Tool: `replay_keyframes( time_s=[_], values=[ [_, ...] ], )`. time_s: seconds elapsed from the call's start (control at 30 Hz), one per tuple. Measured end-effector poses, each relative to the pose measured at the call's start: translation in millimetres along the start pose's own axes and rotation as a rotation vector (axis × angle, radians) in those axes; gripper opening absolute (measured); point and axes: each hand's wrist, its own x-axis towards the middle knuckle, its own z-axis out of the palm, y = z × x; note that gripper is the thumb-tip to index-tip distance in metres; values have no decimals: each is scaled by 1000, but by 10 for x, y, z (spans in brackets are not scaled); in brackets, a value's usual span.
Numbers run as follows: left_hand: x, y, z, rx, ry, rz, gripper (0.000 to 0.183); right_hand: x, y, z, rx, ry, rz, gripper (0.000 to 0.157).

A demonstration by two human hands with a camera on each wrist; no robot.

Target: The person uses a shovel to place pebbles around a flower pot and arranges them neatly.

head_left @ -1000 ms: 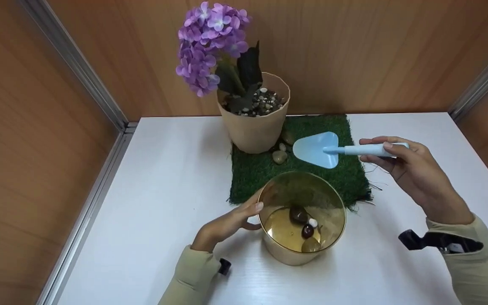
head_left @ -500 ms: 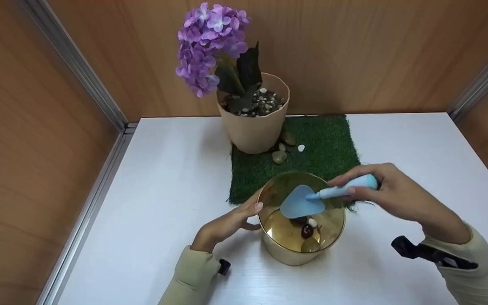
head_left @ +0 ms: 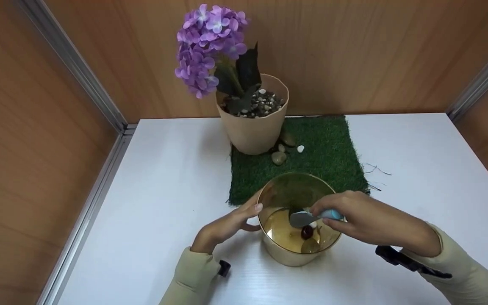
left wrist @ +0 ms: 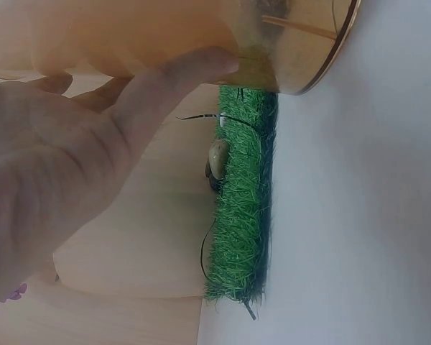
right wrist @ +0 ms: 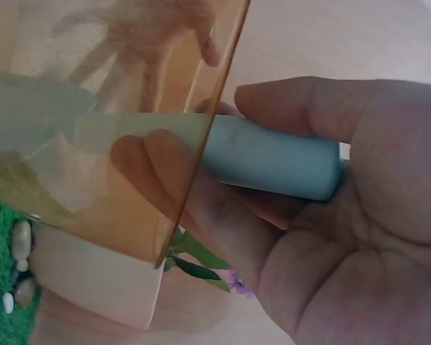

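A see-through amber plastic bucket [head_left: 284,257] stands on the white table. My left hand [head_left: 230,222] holds its left side, thumb near the rim and fingers spread along the wall, as the right wrist view also shows through the plastic. With my right hand [head_left: 364,216] I grip the handle of a light blue trowel [right wrist: 266,154], fingers and thumb round it. Its blade [head_left: 301,219] points down inside the bucket, over the stones. A dark red stone [head_left: 307,232] and a tan one [head_left: 310,245] lie at the bottom; the blade and fingers partly hide others.
Behind the bucket lies a square of artificial grass [head_left: 324,148]. A beige pot [head_left: 254,135] with a purple flower [head_left: 212,46] stands on its back left part. Beside the pot are a tan stone [head_left: 278,158] and a small white stone [head_left: 300,148]. Wood-grain panels [head_left: 354,55] enclose the table.
My right hand has brought the trowel from over the grass leftward and down into the bucket. A white stone on the grass has come into view. My left hand has stayed on the bucket.
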Motion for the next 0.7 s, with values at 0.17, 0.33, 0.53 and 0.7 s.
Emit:
replay_keyframes(
  time_s=[0.17, 0.33, 0.53, 0.7],
  values=[
    [-5, -7, 1, -2, 0, 3, 53, 21, -11, 47, -28, -41, -5, 23],
    [-3, -18, 4, -3, -1, 5, 50, 48, -16, 69, -25, -57, -15, 22],
    [1, -10, 6, -8, -7, 3, 52, 70, 2, 75, 16, -34, 25, 19],
    [-4, -1, 9, -4, 3, -2, 56, 98, 19, 96, 56, -20, 28, 18]
  ],
)
